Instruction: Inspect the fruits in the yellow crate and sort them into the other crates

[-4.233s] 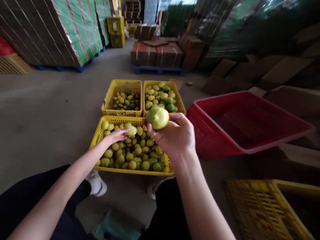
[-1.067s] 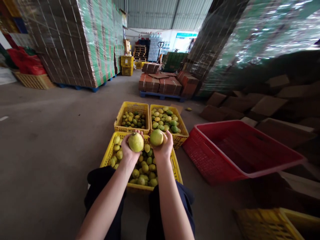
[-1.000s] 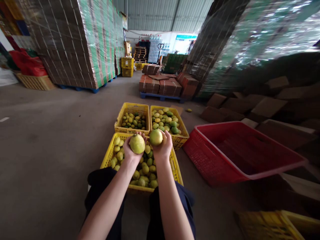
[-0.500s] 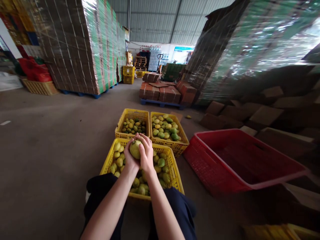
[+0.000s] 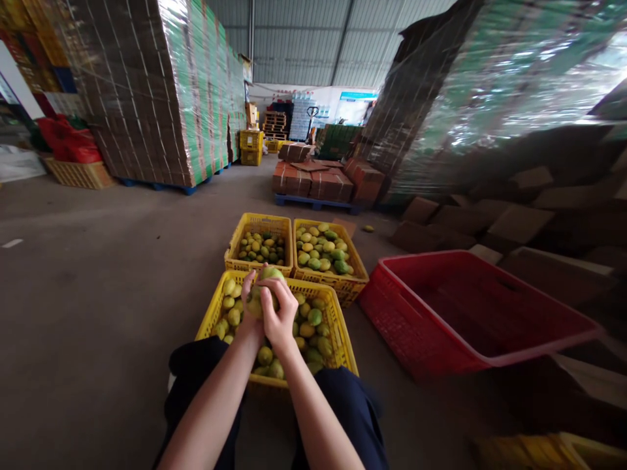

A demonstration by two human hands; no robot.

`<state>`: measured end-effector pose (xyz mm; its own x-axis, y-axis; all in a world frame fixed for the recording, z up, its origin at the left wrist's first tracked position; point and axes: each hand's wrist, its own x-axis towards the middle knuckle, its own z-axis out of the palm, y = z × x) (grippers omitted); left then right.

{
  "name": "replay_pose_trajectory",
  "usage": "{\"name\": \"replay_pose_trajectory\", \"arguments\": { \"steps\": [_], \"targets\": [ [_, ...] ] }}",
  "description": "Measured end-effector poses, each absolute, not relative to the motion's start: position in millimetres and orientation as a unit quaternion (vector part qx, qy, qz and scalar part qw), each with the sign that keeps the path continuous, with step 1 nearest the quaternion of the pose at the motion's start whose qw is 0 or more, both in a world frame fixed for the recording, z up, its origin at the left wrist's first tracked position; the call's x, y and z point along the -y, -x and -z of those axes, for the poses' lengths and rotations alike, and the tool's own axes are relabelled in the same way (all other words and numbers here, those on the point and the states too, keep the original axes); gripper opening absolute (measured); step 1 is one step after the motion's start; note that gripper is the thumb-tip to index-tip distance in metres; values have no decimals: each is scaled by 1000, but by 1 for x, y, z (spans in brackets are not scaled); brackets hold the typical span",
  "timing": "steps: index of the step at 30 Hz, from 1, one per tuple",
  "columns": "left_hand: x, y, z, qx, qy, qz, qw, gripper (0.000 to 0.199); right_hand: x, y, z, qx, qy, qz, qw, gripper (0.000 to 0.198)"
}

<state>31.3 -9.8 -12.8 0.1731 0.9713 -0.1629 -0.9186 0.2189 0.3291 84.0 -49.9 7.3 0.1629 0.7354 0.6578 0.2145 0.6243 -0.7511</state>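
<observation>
Over the near yellow crate (image 5: 349,339), my two hands are close together around a yellow-green lemon (image 5: 255,303). My left hand (image 5: 248,320) cups it from the left and below. Curled over it from the right is my right hand (image 5: 280,316), its thumb against the lemon's side. More green-yellow skin shows beyond the right fingers; I cannot tell whether that is a second lemon. Several loose lemons (image 5: 314,317) fill the crate beneath, partly hidden by my forearms.
Two further yellow crates with fruit, the back left crate (image 5: 229,256) and the back right crate (image 5: 361,271), adjoin the near one. A red crate (image 5: 416,307) stands at the right. Flattened cartons (image 5: 519,225) lie behind it. Wrapped stacks (image 5: 206,111) flank the floor.
My hands have shifted slightly down and left. The right fingers have curled over the lemon, which showed openly between both palms before.
</observation>
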Motion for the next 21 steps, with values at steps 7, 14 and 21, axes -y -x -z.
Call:
{"name": "replay_pose_trajectory", "arguments": {
  "steps": [7,14,21],
  "targets": [
    [8,-37,1,-221,60,-655,720,34,40,-99,-10,467,384,-338,721,46],
    [12,-32,-10,-219,-69,-695,681,34,26,-120,-10,316,400,-307,804,36],
    [15,-27,-4,-236,-277,-734,573,38,29,-116,-9,412,363,-260,794,32]
  ]
}}
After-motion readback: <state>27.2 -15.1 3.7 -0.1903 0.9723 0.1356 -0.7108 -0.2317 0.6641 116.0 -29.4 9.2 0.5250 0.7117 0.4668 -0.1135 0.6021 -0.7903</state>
